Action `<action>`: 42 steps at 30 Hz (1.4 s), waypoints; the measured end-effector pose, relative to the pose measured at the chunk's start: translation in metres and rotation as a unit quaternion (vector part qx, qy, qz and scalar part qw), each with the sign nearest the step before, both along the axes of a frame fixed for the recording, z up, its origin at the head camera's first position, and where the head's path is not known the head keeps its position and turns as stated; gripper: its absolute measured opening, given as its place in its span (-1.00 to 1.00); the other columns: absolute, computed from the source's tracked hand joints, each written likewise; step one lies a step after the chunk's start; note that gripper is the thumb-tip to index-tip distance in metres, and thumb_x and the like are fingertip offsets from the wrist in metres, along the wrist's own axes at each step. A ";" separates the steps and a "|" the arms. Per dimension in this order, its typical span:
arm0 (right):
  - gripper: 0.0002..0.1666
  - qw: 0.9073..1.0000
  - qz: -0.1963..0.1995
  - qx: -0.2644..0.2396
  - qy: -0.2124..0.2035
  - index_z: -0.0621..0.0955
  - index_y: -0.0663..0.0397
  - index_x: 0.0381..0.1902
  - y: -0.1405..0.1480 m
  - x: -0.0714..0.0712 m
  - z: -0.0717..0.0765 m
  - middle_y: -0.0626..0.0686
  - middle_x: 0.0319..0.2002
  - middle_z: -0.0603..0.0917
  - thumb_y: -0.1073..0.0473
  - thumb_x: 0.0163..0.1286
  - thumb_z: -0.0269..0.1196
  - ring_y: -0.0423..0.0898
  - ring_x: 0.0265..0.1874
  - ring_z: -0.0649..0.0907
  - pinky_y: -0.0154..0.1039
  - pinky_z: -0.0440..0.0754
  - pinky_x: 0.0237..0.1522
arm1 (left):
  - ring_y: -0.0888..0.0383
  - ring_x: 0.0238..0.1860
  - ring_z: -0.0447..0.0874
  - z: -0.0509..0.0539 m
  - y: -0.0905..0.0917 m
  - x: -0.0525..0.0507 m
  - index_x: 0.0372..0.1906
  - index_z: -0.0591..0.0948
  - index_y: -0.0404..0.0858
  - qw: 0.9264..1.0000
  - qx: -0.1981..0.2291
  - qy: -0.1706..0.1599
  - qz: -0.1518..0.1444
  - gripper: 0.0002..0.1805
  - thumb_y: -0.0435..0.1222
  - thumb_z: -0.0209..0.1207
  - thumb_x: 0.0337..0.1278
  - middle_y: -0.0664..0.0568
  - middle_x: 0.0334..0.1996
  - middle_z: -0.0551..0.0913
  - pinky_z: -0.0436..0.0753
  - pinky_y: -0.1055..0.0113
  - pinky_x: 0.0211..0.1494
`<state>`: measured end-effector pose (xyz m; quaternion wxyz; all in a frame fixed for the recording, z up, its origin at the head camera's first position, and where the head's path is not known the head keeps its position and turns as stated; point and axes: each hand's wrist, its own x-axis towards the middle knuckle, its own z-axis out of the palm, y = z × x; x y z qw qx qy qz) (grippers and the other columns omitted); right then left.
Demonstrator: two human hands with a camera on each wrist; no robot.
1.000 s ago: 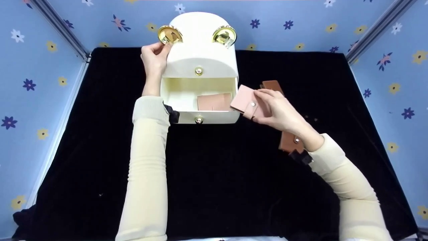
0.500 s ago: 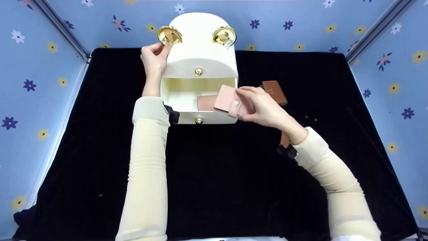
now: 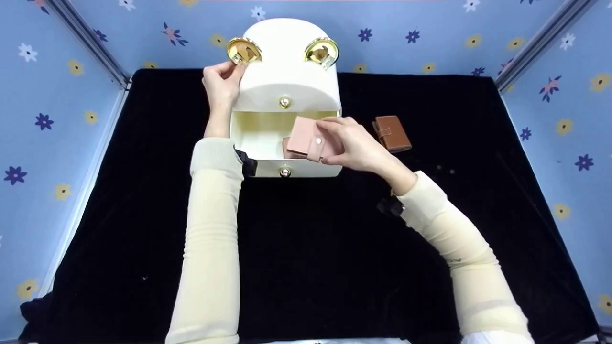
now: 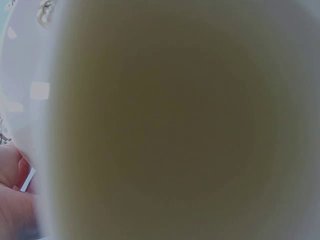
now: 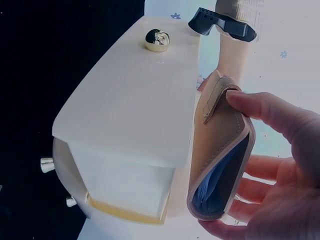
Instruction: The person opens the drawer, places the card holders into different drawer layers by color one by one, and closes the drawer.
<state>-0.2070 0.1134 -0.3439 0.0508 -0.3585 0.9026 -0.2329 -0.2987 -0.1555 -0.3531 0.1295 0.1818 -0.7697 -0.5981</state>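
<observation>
A white drawer box [image 3: 289, 71] with two gold discs like eyes stands at the back, its lower drawer [image 3: 258, 167] pulled out. My left hand [image 3: 222, 86] grips the box's left side, thumb and fingers meeting under the left gold disc [image 3: 244, 49]. Over the drawer, my right hand [image 3: 351, 143] pinches a pink card holder [image 3: 301, 136] by its right end, thumb near its snap strap. The right wrist view shows dark sleeves inside this card holder [image 5: 215, 145]. Underneath, another pink leather piece [image 3: 286, 148] lies in the drawer, mostly covered.
A brown card holder [image 3: 393, 134] lies on the black cloth [image 3: 306, 248] right of the box. Blue flowered panels [image 3: 430, 38] surround the cloth. The left wrist view is mostly filled by a blurred surface near the lens.
My right hand has carried the pink card holder leftward from beside the box to over the drawer. My left hand has stayed put. The lower brown card holder is now hidden behind my right arm.
</observation>
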 end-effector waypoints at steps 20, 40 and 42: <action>-0.14 1.000 0.013 -0.013 -0.025 0.32 0.23 0.21 -0.025 -0.024 -0.008 0.13 0.19 0.34 0.18 -0.09 0.38 0.00 0.19 0.26 -0.17 0.10 0.22 | 0.24 -0.20 0.57 0.000 0.001 0.000 -0.13 0.64 -0.19 1.000 0.000 -0.005 -0.005 -0.69 -0.17 0.24 -0.03 0.02 -0.21 0.65 0.45 0.51 -0.11; -0.40 0.986 0.014 -0.167 0.001 0.46 0.25 0.07 -0.028 0.002 -0.019 0.11 0.03 0.51 0.18 0.06 0.34 -0.08 0.05 0.44 -0.30 0.30 0.09 | 0.25 -0.23 0.58 -0.001 0.001 0.000 -0.13 0.64 -0.19 1.000 0.004 -0.002 0.002 -0.69 -0.20 0.25 -0.04 0.01 -0.22 0.66 0.46 0.50 -0.13; -0.41 0.984 0.019 -0.176 0.002 0.47 0.24 0.06 -0.030 0.007 -0.019 0.10 0.02 0.52 0.18 0.05 0.34 -0.09 0.03 0.45 -0.27 0.33 0.07 | 0.24 -0.23 0.58 -0.001 0.001 0.000 -0.13 0.64 -0.20 1.000 0.004 0.000 0.002 -0.70 -0.20 0.25 -0.03 0.00 -0.22 0.65 0.47 0.50 -0.13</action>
